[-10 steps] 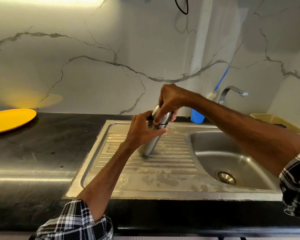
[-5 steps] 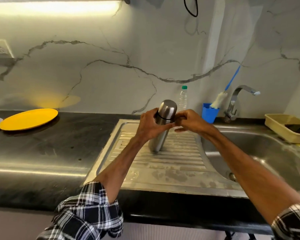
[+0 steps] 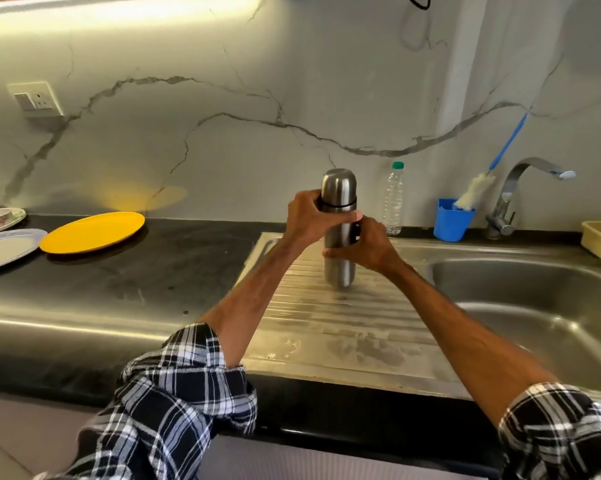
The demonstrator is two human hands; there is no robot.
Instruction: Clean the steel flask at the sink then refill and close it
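The steel flask (image 3: pixel 339 268) stands upright on the ribbed drainboard (image 3: pixel 344 317) of the steel sink, its domed cap (image 3: pixel 339 183) on top. My left hand (image 3: pixel 307 220) wraps the flask just below the black ring under the cap. My right hand (image 3: pixel 364 245) grips the body lower down from the right side. The basin (image 3: pixel 534 306) lies to the right, with the tap (image 3: pixel 520 192) behind it; no water runs from the spout.
A clear plastic bottle (image 3: pixel 394 199) with a green cap stands behind the flask. A blue cup (image 3: pixel 451 220) holds a bottle brush. A yellow tray (image 3: pixel 600 237) sits at far right. A yellow plate (image 3: pixel 93 232) and two pale plates (image 3: pixel 1 244) rest on the black counter at left.
The flask went from tilted to upright on the drainboard. My right hand came off the cap and dropped to the flask's body. The camera view pulled back and to the left.
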